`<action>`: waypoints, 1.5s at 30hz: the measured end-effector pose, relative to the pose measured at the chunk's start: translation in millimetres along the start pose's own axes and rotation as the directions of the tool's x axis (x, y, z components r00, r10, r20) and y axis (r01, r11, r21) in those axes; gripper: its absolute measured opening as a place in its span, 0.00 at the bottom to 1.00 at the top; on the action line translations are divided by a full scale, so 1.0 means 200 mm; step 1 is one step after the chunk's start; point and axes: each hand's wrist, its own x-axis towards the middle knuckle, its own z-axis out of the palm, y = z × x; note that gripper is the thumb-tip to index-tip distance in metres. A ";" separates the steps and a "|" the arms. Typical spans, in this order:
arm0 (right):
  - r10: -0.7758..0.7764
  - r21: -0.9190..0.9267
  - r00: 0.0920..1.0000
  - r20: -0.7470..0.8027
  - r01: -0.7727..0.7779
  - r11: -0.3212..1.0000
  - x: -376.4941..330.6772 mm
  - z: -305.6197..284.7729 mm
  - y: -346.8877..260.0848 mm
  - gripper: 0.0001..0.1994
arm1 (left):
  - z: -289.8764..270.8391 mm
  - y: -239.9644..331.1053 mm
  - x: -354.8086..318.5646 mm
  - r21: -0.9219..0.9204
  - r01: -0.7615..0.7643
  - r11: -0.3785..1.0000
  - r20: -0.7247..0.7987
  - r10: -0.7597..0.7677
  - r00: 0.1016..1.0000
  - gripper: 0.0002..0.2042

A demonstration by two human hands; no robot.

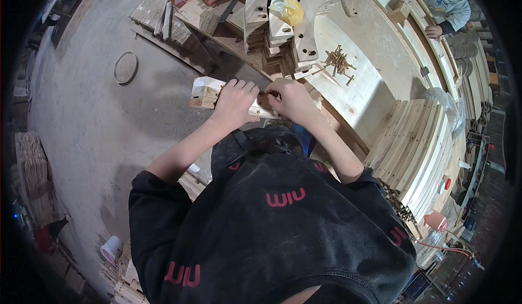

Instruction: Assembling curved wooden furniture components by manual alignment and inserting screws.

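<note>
A piece of wood (265,111) with small holes sits near 11 o'clock, and two hands hide much of it. The left hand (237,100) is wrapped over it at 11 o'clock and grips it. The right hand (292,98) is at 1 o'clock, with its fingers bent down at the wood; I cannot tell if they pinch anything, because the tips are hard to see. At 2 o'clock another person (443,2) is cut off by the dark edge. Big red letters are on the black shirt (244,222) at 6 o'clock. The other person's shirt has blue print, too blurry to read. A thin see-through bag (290,12) with something yellow lies on curved wood parts (312,29) near 12 o'clock. A white bucket (111,249) is at 8 o'clock, and I cannot make out what it holds. Loose brass-coloured screws (338,63) lie in a heap between 1 and 2 o'clock.
</note>
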 end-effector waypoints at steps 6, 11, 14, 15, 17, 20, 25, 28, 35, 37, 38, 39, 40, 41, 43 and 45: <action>-0.025 0.103 0.999 -0.042 0.029 0.994 0.01 0.03 -0.04 0.09 | 0.00 0.00 0.00 0.003 -0.003 1.000 0.003 0.003 1.000 0.29; 0.091 0.207 0.995 -0.048 -0.079 0.975 -0.04 -0.01 -0.08 0.10 | 0.00 -0.01 0.00 -0.020 -0.005 1.000 -0.034 0.005 0.999 0.29; 0.169 0.219 0.984 -0.051 -0.154 0.964 -0.06 -0.12 -0.12 0.10 | -0.01 -0.02 0.00 -0.023 -0.001 1.000 -0.026 0.000 1.000 0.30; 0.218 0.200 0.976 -0.026 -0.209 0.957 -0.07 -0.16 -0.11 0.10 | 0.00 -0.02 -0.01 -0.030 0.005 1.000 -0.031 -0.006 1.000 0.30; 0.177 0.140 0.980 -0.093 -0.163 0.977 -0.09 -0.21 -0.06 0.10 | 0.01 -0.02 -0.01 -0.036 0.014 0.999 -0.036 -0.016 0.999 0.30; 0.102 0.057 0.989 -0.112 -0.096 0.994 -0.11 -0.19 -0.07 0.10 | 0.01 -0.02 -0.01 -0.004 -0.026 1.000 -0.083 0.026 0.996 0.27; 0.075 -0.103 0.990 0.119 -0.063 0.993 -0.10 -0.07 -0.06 0.14 | 0.00 -0.01 0.00 -0.027 -0.038 0.999 -0.082 0.036 0.996 0.28; 0.046 -0.080 0.993 0.109 -0.037 0.996 -0.09 -0.08 -0.06 0.17 | 0.00 -0.02 -0.01 -0.020 -0.014 1.000 -0.073 0.013 0.997 0.29; -0.050 -0.119 0.996 0.077 0.059 0.991 -0.12 -0.01 -0.07 0.21 | -0.01 -0.03 -0.01 -0.078 0.033 0.996 -0.087 -0.039 0.995 0.29; -0.028 -0.138 0.995 0.096 0.041 0.990 -0.13 0.02 -0.06 0.22 | -0.01 -0.03 -0.02 -0.072 0.029 0.997 -0.080 -0.035 0.996 0.28; -0.006 -0.160 0.993 0.116 0.025 0.987 -0.14 0.03 -0.07 0.22 | -0.01 -0.02 -0.02 -0.067 0.027 0.997 -0.075 -0.032 0.997 0.28; -0.007 -0.158 0.993 0.117 0.025 0.987 -0.14 0.03 -0.07 0.22 | -0.01 -0.02 -0.02 -0.067 0.029 0.997 -0.074 -0.034 0.997 0.28; 0.014 -0.170 0.988 0.156 0.013 0.985 -0.13 0.04 -0.07 0.22 | 0.00 -0.02 -0.03 -0.081 0.039 0.996 -0.075 -0.045 0.996 0.28; 0.034 -0.183 0.980 0.195 0.002 0.983 -0.13 0.04 -0.07 0.21 | 0.00 -0.02 -0.03 -0.094 0.049 0.994 -0.076 -0.056 0.995 0.27; 0.078 -0.221 0.961 0.265 -0.018 0.975 -0.11 0.02 -0.09 0.21 | 0.00 -0.01 -0.03 -0.103 0.052 0.993 -0.081 -0.060 0.995 0.27; 0.123 -0.260 0.936 0.329 -0.036 0.965 -0.10 0.01 -0.11 0.21 | -0.01 -0.02 -0.02 -0.110 0.053 0.992 -0.086 -0.062 0.994 0.27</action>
